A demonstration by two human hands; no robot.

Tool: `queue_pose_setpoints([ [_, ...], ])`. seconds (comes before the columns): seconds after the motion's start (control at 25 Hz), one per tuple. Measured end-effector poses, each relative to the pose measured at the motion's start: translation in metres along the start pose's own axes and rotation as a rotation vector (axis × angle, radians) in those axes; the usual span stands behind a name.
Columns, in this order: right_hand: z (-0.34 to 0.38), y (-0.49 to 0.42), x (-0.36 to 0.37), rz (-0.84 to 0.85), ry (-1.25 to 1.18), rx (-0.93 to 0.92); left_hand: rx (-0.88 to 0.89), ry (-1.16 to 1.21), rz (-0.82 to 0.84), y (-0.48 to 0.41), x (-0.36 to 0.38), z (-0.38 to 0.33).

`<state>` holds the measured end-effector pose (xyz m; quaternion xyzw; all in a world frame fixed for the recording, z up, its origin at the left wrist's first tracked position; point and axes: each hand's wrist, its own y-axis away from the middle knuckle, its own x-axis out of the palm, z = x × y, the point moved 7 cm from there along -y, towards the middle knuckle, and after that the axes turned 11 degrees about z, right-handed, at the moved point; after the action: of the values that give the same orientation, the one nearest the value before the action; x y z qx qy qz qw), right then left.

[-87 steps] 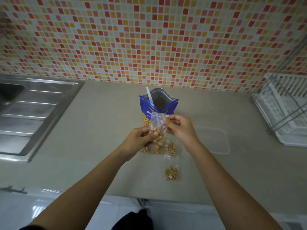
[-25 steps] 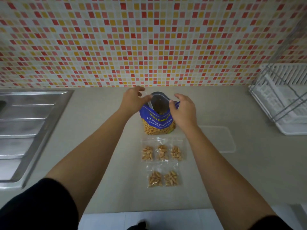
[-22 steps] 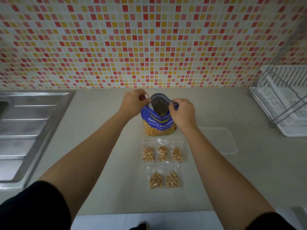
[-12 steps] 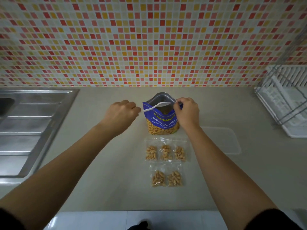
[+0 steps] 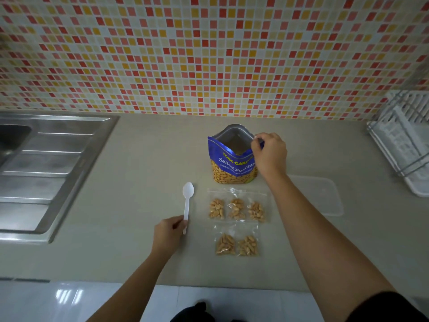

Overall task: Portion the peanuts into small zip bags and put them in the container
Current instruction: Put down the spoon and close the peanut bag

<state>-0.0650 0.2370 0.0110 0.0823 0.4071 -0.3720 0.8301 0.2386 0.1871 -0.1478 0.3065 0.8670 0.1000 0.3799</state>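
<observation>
A blue bag of salted peanuts (image 5: 233, 162) stands open on the counter. My right hand (image 5: 270, 154) pinches the right edge of its mouth. My left hand (image 5: 169, 234) holds the handle end of a white plastic spoon (image 5: 187, 201) that lies flat on the counter, left of the bags. Several small zip bags of peanuts (image 5: 236, 209) lie in two rows in front of the big bag: three in the back row, two in the front row (image 5: 236, 245). A clear plastic container (image 5: 320, 196) lies flat to the right, partly behind my right forearm.
A steel sink with a ribbed drainboard (image 5: 41, 173) fills the left side. A white dish rack (image 5: 404, 145) stands at the far right. A mosaic-tiled wall (image 5: 209, 54) closes the back. The counter's front edge (image 5: 92, 281) runs below my forearms.
My left hand drew the spoon out of the peanut bag and brought it down onto the counter at the left. My right hand stays on the bag's rim.
</observation>
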Motion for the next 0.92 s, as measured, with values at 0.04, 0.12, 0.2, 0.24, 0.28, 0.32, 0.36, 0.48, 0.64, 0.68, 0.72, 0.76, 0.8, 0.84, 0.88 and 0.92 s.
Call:
queue_pose_setpoints([
  [0.04, 0.000, 0.000, 0.000, -0.004, -0.001, -0.001, 0.005, -0.053, -0.008, -0.002, 0.000, 0.002],
  [0.12, 0.000, 0.001, 0.000, -0.011, -0.007, 0.002, 0.048, -0.183, -0.049, -0.007, -0.003, -0.002],
  [0.2, -0.001, 0.000, 0.000, -0.010, 0.001, 0.007, 0.097, -0.310, -0.073, -0.007, -0.004, -0.007],
  [0.24, -0.002, 0.000, 0.000, -0.008, 0.005, 0.008, 0.105, -0.356, -0.068, -0.006, -0.003, -0.007],
  [0.28, -0.003, -0.001, 0.001, -0.005, 0.007, 0.010, 0.105, -0.380, -0.065, -0.005, -0.003, -0.007],
  [0.32, -0.003, -0.001, 0.001, -0.001, 0.008, 0.009, 0.103, -0.381, -0.072, -0.004, -0.004, -0.008],
  [0.36, -0.004, -0.001, 0.001, 0.003, 0.007, 0.008, 0.104, -0.366, -0.090, -0.003, -0.008, -0.013],
  [0.48, -0.002, -0.002, 0.000, 0.019, 0.014, 0.001, 0.222, -0.279, -0.226, -0.005, -0.035, -0.064],
  [0.64, 0.000, -0.005, -0.004, 0.092, -0.027, -0.092, 0.481, -0.142, -0.137, -0.037, -0.068, -0.172],
  [0.68, -0.002, -0.006, -0.006, 0.150, -0.078, -0.113, 0.495, -0.216, -0.021, -0.049, -0.067, -0.195],
  [0.72, -0.004, -0.008, -0.008, 0.240, -0.129, -0.117, 0.500, -0.345, 0.089, -0.060, -0.063, -0.215],
  [0.76, -0.007, -0.009, -0.007, 0.361, -0.168, -0.112, 0.523, -0.481, 0.181, -0.068, -0.059, -0.231],
  [0.8, -0.007, -0.010, -0.006, 0.486, -0.171, -0.113, 0.574, -0.591, 0.254, -0.072, -0.055, -0.244],
  [0.84, -0.007, -0.011, -0.006, 0.583, -0.135, -0.134, 0.625, -0.664, 0.312, -0.075, -0.051, -0.254],
  [0.88, -0.005, -0.014, -0.005, 0.635, -0.078, -0.171, 0.654, -0.709, 0.358, -0.077, -0.048, -0.261],
  [0.92, -0.003, -0.019, -0.005, 0.655, -0.030, -0.204, 0.669, -0.734, 0.396, -0.079, -0.046, -0.266],
])
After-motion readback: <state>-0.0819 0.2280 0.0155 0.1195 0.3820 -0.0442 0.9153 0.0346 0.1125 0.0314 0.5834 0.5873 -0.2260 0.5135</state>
